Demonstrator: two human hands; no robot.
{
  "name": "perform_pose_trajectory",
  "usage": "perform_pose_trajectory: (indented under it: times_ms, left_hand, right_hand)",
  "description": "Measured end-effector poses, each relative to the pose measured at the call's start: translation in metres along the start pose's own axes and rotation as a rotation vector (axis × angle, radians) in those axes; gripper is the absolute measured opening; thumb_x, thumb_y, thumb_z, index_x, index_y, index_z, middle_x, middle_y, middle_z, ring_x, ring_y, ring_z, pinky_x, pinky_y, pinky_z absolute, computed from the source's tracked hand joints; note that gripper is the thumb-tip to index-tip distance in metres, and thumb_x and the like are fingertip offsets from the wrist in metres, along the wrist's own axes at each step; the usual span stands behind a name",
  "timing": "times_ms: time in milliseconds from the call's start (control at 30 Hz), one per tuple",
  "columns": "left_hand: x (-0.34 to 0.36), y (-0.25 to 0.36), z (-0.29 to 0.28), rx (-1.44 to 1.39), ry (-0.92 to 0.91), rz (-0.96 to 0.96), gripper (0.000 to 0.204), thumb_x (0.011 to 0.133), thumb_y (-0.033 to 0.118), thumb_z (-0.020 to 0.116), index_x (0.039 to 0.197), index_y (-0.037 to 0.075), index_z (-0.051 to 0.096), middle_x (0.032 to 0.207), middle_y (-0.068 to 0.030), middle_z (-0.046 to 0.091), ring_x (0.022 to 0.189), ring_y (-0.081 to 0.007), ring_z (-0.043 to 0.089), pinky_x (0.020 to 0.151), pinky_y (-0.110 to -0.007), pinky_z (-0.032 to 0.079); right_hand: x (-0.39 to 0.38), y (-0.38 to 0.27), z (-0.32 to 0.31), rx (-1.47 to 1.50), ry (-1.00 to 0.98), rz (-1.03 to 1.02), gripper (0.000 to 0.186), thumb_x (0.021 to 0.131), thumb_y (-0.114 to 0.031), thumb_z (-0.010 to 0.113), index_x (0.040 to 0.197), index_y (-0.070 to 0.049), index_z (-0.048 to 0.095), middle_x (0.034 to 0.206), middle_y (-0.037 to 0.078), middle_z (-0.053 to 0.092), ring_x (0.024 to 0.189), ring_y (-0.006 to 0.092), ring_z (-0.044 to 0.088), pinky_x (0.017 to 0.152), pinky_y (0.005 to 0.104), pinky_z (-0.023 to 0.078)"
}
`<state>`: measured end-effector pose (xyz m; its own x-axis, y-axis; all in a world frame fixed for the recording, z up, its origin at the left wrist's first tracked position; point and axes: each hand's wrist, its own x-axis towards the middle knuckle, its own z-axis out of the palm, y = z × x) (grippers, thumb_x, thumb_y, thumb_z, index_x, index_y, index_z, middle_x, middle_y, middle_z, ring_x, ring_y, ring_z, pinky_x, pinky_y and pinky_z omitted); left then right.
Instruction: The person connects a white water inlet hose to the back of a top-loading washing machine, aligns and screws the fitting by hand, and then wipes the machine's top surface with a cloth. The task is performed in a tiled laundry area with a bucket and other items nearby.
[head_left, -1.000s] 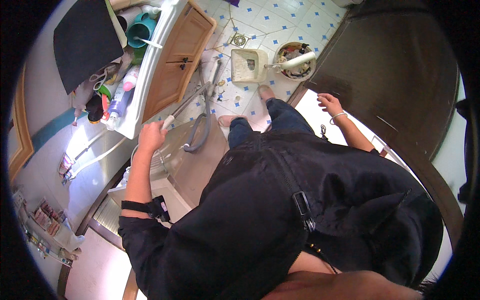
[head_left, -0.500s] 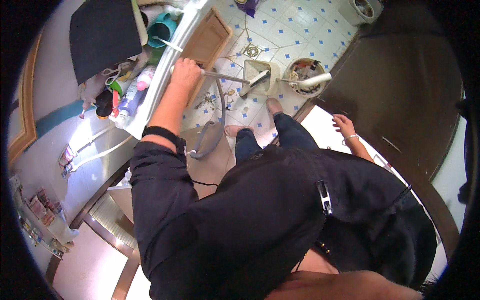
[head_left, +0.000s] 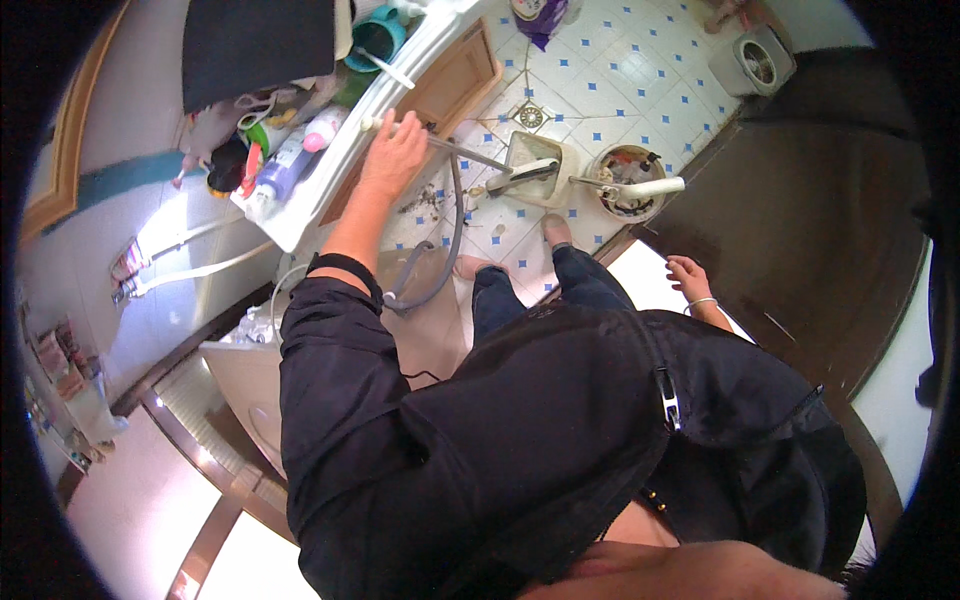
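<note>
My left hand (head_left: pixel 398 155) is at the upper end of a broom (head_left: pixel 468 152) with a metal shaft and white grip. Its fingers are stretched and apart over the shaft, not wrapped round it. The grip end touches or overlaps the white counter edge. Below, the broom's dark-bristled head rests across a cream dustpan (head_left: pixel 560 190) on the floor. A white handle (head_left: pixel 655 187) on a metal rod crosses over a round bin (head_left: pixel 603 203) holding rubbish; whether it belongs to the dustpan I cannot tell. My right hand (head_left: pixel 688 278) hangs away to the right, loosely open and holding nothing.
A white counter (head_left: pixel 290 228) at the left carries bottles and a teal jug (head_left: pixel 376 38). Beneath it, a grey hose (head_left: pixel 458 205) curves over the blue-dotted tiles beside dark debris (head_left: pixel 425 200). A floor drain (head_left: pixel 530 117) lies farther back. Dark brown furniture (head_left: pixel 800 210) fills the right.
My left hand has loosened from the broom's grip, its fingers now spread. The whole view has shifted, so the floor things appear farther right. My right hand stays loosely open.
</note>
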<state>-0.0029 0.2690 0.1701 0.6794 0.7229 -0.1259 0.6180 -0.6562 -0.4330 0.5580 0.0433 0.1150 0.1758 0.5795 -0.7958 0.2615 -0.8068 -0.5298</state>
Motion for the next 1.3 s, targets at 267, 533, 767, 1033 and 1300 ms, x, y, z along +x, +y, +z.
perform_pose_trajectory:
  times_ms: [267,533,767,1033,1300]
  left_hand:
    - [-0.043,0.115,-0.081,-0.627,0.024,-0.369,0.028,0.078,0.009,0.059,0.106,0.01,0.066,0.104,-0.0091,0.06,0.108,-0.0269,0.052,0.099,-0.048,0.036]
    - [-0.223,0.222,-0.187,-1.13,-0.18,-0.837,0.04,0.08,0.016,0.065,0.118,0.01,0.06,0.115,-0.0094,0.061,0.11,-0.0293,0.054,0.095,-0.041,0.041]
    - [-0.348,0.331,-0.258,-1.16,-0.176,-1.648,0.033,0.085,0.018,0.062,0.115,0.007,0.062,0.105,-0.0156,0.066,0.097,-0.0343,0.062,0.084,-0.042,0.048]
    - [-0.482,0.398,-0.264,-0.696,-0.255,-2.286,0.028,0.088,0.025,0.058,0.107,0.006,0.067,0.09,-0.0176,0.068,0.084,-0.0354,0.065,0.076,-0.04,0.051]
    - [-0.618,0.412,-0.207,-0.168,0.576,-2.937,0.041,0.087,0.013,0.057,0.122,-0.007,0.058,0.119,-0.0194,0.063,0.107,-0.0282,0.062,0.093,-0.036,0.047]
  right_hand:
    - [0.022,-0.034,0.032,-0.082,-0.213,-0.046,0.033,0.091,-0.03,0.06,0.117,-0.008,0.063,0.103,0.002,0.067,0.088,0.0144,0.062,0.075,0.0311,0.049]
    - [0.07,-0.116,0.108,-0.382,-0.525,-0.291,0.032,0.089,-0.026,0.063,0.11,-0.001,0.065,0.083,0.003,0.064,0.072,0.0108,0.058,0.063,0.0267,0.046]
    - [0.041,-0.166,0.224,-0.629,-0.799,-0.58,0.035,0.089,-0.029,0.062,0.11,-0.002,0.065,0.086,0.005,0.066,0.077,0.0126,0.06,0.068,0.0263,0.048]
    - [-0.072,-0.159,0.385,-0.632,-0.953,-0.242,0.044,0.088,-0.041,0.061,0.119,-0.01,0.061,0.109,0.003,0.063,0.103,0.0166,0.056,0.083,0.0375,0.046]
    - [-0.154,-0.142,0.541,-0.075,-0.647,-0.037,0.08,0.085,-0.06,0.056,0.142,-0.008,0.036,0.141,0.014,0.043,0.126,0.0306,0.043,0.098,0.0463,0.037]
